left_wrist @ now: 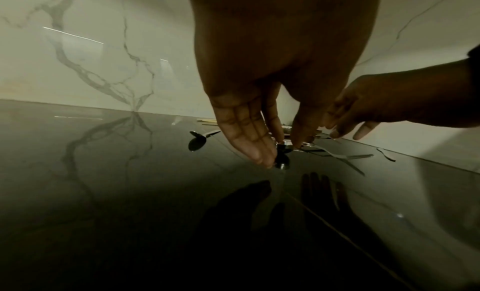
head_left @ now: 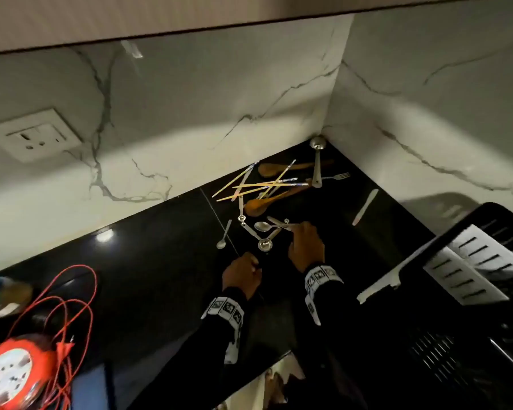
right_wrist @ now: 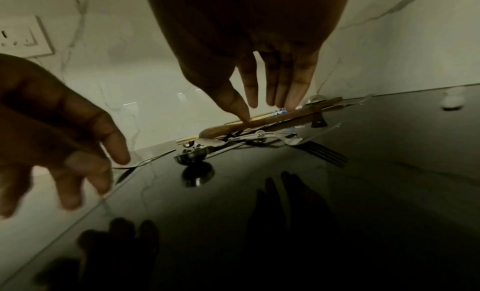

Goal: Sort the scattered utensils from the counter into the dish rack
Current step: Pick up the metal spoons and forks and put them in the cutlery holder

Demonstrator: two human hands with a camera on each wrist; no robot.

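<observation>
- Along the corner of white marble-veined walls, the glossy black stone counter (head_left: 148,261) carries a scatter of utensils.
- At the right edge stands the black dish rack with white slotted plastic inserts (head_left: 471,270), well apart from the pile.
- On the counter's near left sits an orange cable reel with looping red cord (head_left: 15,371).
- Two brown wooden spoons (head_left: 258,204) lie among crossed pale bamboo chopsticks (head_left: 249,184) near the corner, with a long steel ladle (head_left: 317,164) reaching to the wall joint and a steel fork (head_left: 336,176) beside it.
- The right hand (head_left: 305,247) hovers over the nearer cluster, its fingers straight and slightly spread, tips down near a steel tablespoon (head_left: 262,226); whether they touch it, I cannot tell.
- The left hand (head_left: 242,273) hangs just above the counter, fingers straight and close together, holding nothing, tips beside a round steel measuring spoon (head_left: 264,244).
- A white plastic knife (head_left: 365,207) lies alone toward the rack.
- A small steel teaspoon (head_left: 223,236) lies apart, left of the cluster.
</observation>
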